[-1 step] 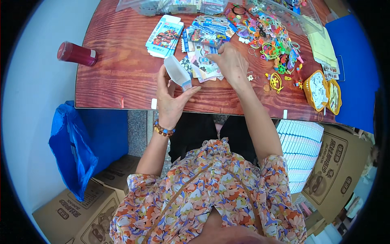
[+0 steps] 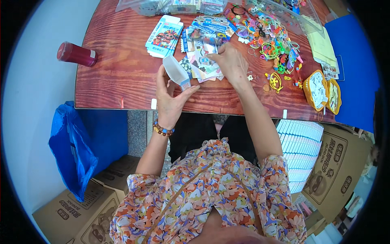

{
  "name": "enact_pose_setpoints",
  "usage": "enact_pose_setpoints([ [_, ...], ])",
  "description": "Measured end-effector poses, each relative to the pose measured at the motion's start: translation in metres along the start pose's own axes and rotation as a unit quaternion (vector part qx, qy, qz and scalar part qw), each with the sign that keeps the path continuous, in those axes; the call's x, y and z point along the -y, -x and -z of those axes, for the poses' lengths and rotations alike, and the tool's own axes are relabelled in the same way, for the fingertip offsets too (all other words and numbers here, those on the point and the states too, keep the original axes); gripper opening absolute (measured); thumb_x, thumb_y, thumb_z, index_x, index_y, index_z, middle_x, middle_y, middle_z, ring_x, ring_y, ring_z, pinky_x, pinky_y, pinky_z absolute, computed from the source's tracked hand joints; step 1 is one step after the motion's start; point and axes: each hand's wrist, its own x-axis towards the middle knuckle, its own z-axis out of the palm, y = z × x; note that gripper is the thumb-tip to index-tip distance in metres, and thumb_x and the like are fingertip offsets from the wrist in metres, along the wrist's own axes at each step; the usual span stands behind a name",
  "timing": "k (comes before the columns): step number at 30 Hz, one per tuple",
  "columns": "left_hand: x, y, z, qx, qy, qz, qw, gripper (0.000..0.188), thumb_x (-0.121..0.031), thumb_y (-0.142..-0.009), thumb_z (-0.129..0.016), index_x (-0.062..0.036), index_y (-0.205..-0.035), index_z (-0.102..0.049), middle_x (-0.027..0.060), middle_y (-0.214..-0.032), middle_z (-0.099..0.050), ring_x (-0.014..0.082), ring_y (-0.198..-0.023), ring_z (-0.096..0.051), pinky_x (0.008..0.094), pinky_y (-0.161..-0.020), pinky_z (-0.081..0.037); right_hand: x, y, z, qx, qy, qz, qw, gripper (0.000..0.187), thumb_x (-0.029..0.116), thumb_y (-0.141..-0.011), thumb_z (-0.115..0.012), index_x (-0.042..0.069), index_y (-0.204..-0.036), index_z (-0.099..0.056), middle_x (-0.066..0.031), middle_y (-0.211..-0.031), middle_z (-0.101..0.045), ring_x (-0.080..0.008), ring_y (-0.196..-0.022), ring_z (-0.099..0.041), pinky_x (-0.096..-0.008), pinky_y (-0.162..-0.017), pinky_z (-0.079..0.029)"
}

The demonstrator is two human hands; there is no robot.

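My left hand (image 2: 170, 95) is closed around a small open white-and-blue carton (image 2: 176, 73), its mouth tilted up and away from me. On the table beyond it, my right hand (image 2: 230, 63) is over a loose pile of printed cards (image 2: 207, 72) and blue packets (image 2: 213, 24). Its thumb and forefinger pinch a small shiny packet (image 2: 210, 49), partly hidden by the fingers. Left of the pile lies a stack of flat blue-and-white cartons (image 2: 164, 36) with cartoon figures on top.
Colourful trinkets and bands (image 2: 270, 44) lie heaped at the right, below a clear plastic bin (image 2: 300, 18). Yellow baskets (image 2: 315, 91) hold small white slips near the right edge. A dark red cup (image 2: 77, 54) lies at the left. Cardboard boxes (image 2: 81, 211) stand below the table.
The carton in my left hand has shifted very slightly left. The shiny packet at my right fingertips has moved a little; the right hand itself is almost still.
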Motion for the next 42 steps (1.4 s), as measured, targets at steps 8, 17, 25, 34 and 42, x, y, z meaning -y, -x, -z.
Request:
enact_pose_setpoints([
  [8, -0.008, -0.013, -0.001, 0.073, -0.215, -0.049, 0.973, 0.084, -0.013, -0.069, -0.088, -0.0018, -0.139, -0.043, 0.0161, -0.125, -0.055, 0.0284, -0.114, -0.057, 0.0391, -0.094, -0.049, -0.045, 0.023, 0.073, 0.172, -0.355, -0.08, 0.915, 0.014, 0.015, -0.089, -0.071, 0.003, -0.089, -0.064, -0.0015, -0.074, -0.066, -0.0042, -0.055, -0.06, -0.0193, -0.041, -0.036],
  [17, -0.012, -0.019, -0.043, 0.142, -0.335, -0.183, 0.913, 0.088, -0.016, -0.067, -0.088, -0.0054, -0.143, -0.043, 0.0175, -0.115, -0.056, 0.0354, -0.108, -0.055, 0.0438, -0.092, -0.048, -0.028, 0.063, 0.137, 0.032, -0.352, 0.099, 0.93, 0.021, 0.004, -0.091, -0.067, 0.001, -0.111, -0.069, -0.0019, -0.082, -0.068, -0.0034, -0.06, -0.057, -0.0187, -0.05, -0.044],
  [25, -0.024, -0.019, -0.056, 0.2, -0.376, -0.226, 0.876, 0.098, -0.01, -0.067, -0.086, -0.0087, -0.151, -0.035, 0.0162, -0.12, -0.053, 0.0361, -0.108, -0.054, 0.0448, -0.092, -0.049, -0.026, 0.052, 0.148, 0.064, -0.1, 0.233, 0.965, 0.016, 0.006, -0.09, -0.065, -0.003, -0.103, -0.069, -0.0076, -0.079, -0.065, -0.0122, -0.059, -0.059, -0.0281, -0.054, -0.047],
  [34, -0.016, -0.025, -0.06, 0.176, -0.376, -0.216, 0.884, 0.088, -0.015, -0.067, -0.087, -0.0023, -0.141, -0.042, 0.018, -0.122, -0.052, 0.037, -0.109, -0.054, 0.0447, -0.091, -0.049, -0.012, 0.048, 0.14, 0.092, -0.139, 0.187, 0.968, 0.024, 0.01, -0.094, -0.061, -0.001, -0.115, -0.065, -0.0079, -0.079, -0.068, -0.0135, -0.054, -0.061, -0.029, -0.052, -0.049],
  [42, -0.012, -0.028, -0.068, 0.183, -0.378, -0.198, 0.886, 0.084, -0.023, -0.066, -0.089, -0.0003, -0.136, -0.049, 0.0167, -0.117, -0.056, 0.0356, -0.109, -0.055, 0.0439, -0.093, -0.048, -0.041, 0.05, 0.137, 0.154, -0.329, 0.01, 0.932, 0.022, 0.013, -0.097, -0.059, 0.0, -0.113, -0.066, -0.0058, -0.086, -0.069, -0.0098, -0.054, -0.064, -0.0238, -0.049, -0.05],
])
